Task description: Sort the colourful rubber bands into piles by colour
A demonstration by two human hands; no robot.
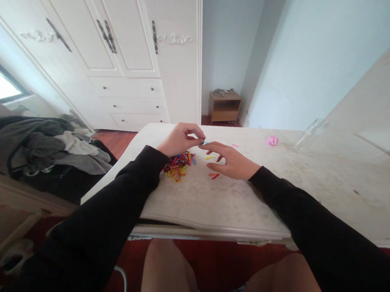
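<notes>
My left hand (pixel 182 138) is pinched shut at thumb and forefinger on a small blue piece (pixel 204 143), mostly hidden by the fingertips. My right hand (pixel 229 161) has its fingers apart, its forefinger reaching to the blue piece. Below my left hand lies a pile of small coloured loops (pixel 178 169), thin like elastic bands; their exact kind is too small to tell. Red pieces (pixel 214 176) and a yellow piece (pixel 209 157) lie near my right hand. Farther back is a pink piece (pixel 235 145).
Both hands are above a pale, stained tabletop (pixel 193 204). On its right side are a pink bundle (pixel 272 140) and a clear container (pixel 311 133). Heaped clothes (pixel 42 144) lie left of the table. Behind it stand a white wardrobe (pixel 129 47) and a small wooden cabinet (pixel 225 113).
</notes>
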